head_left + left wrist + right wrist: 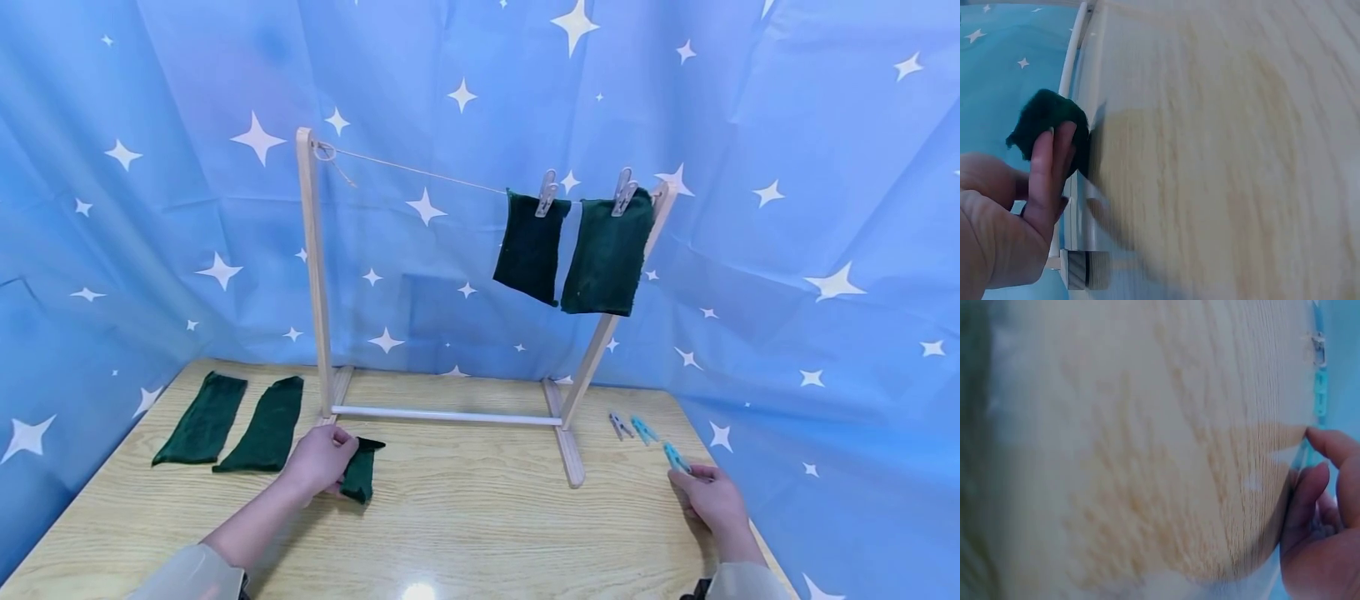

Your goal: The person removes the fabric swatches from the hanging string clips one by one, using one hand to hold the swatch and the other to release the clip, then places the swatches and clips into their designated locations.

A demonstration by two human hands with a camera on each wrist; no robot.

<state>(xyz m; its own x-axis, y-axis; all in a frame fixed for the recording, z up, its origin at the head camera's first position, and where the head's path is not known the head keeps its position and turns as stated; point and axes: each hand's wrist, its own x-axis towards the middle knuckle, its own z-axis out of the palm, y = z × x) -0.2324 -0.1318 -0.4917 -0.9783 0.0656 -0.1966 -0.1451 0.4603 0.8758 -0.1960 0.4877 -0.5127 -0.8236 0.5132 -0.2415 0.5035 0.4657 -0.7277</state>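
left hand (321,457) pinched a folded green cloth (360,469) on the table (480,517) beside the rack foot (339,392); right hand (712,500), fingers curled, gripped a teal clothespin (677,457), seemingly ready for pegging.

A dark green cloth (360,468), small and crumpled into a fold, sits low and left of centre in the head view on the wooden tabletop, pinched at its left edge by the left hand (318,458). In the left wrist view it bunches at the upper left. A light blue clothespin (677,459) lies at the lower right, its near end under the fingers of the right hand (712,500).
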